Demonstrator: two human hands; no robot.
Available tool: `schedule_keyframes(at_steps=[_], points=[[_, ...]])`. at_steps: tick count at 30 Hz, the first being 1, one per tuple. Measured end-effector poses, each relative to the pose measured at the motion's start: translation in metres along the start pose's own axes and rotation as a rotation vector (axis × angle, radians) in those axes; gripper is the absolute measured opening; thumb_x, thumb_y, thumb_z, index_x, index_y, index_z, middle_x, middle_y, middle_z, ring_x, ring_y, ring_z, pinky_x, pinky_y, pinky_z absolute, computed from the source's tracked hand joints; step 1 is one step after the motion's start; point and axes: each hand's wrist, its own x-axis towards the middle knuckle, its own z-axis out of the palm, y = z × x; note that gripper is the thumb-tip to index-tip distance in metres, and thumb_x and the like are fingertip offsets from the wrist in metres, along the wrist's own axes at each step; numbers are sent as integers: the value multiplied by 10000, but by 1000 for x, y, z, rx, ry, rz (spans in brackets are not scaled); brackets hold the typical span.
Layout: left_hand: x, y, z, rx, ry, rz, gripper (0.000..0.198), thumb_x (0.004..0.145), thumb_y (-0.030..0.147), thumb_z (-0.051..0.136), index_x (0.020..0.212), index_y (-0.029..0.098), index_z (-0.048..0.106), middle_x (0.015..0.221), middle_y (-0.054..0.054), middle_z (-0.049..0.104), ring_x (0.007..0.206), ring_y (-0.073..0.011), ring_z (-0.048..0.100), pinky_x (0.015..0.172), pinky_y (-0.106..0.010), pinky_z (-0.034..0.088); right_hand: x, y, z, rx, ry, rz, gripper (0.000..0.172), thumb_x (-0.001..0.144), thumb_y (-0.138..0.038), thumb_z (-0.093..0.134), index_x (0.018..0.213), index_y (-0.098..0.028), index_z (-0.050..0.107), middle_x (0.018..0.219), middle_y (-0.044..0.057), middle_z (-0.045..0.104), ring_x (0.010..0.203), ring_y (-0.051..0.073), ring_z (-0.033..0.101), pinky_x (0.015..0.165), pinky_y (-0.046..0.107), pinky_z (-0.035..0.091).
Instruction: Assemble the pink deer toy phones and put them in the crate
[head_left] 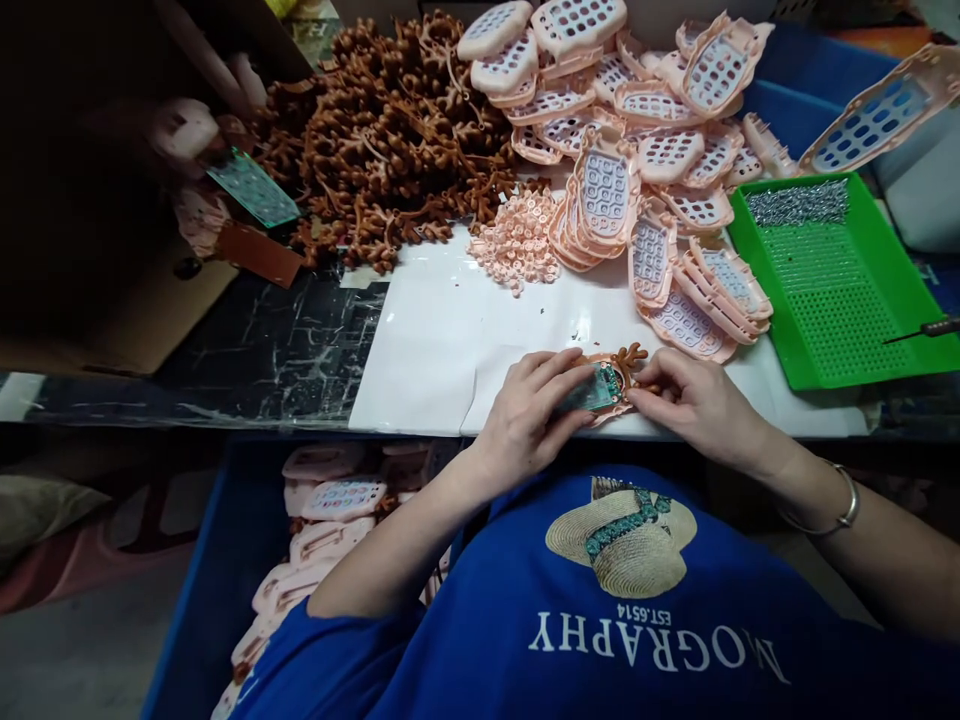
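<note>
My left hand (529, 415) and my right hand (694, 400) meet at the table's near edge over one pink toy-phone shell (604, 388). The shell lies with a green circuit board in it and a brown antler-shaped piece (628, 358) at its top. Fingers of my left hand press on the board. My right hand's fingers pinch the shell's right side by the antler piece. Both hands rest on a white sheet (442, 340).
A heap of brown antler pieces (390, 130) lies at the back left, a pile of pink shells (645, 150) at the back right, small pink rings (517, 240) between. A green tray (832, 280) holds screws. A blue bin (330, 530) below holds finished shells. Another person's hand (187, 130) holds a board.
</note>
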Motion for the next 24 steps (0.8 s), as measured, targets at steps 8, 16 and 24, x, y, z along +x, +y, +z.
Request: schedule_keyframes(at_steps=[8,16,24], points=[[0,-4,1,-10,18,41,387,959,274,595,1331,171,555,1393,-176,587,1231,-267,535,1024,-503,495,-7,-15,-11,-510,177,-282,179,974,-319,560,928,-174,653,907,69,716,781,188,695,620,294,490],[0,-2,0,-6,7,25,367,968,280,575,1322,185,565,1397,-171,582,1221,-268,537,1022,-509,496,17,-3,-2,-298,171,-286,152,956,-223,584,1001,-152,710,978,88,717,885,196,709,779,322,562],[0,-3,-2,-25,-20,33,371,963,265,586,1327,199,562,1408,-161,578,1226,-268,535,1023,-515,495,19,-3,-9,-250,75,-223,184,942,-277,610,976,-160,749,885,64,651,780,170,653,685,314,513]])
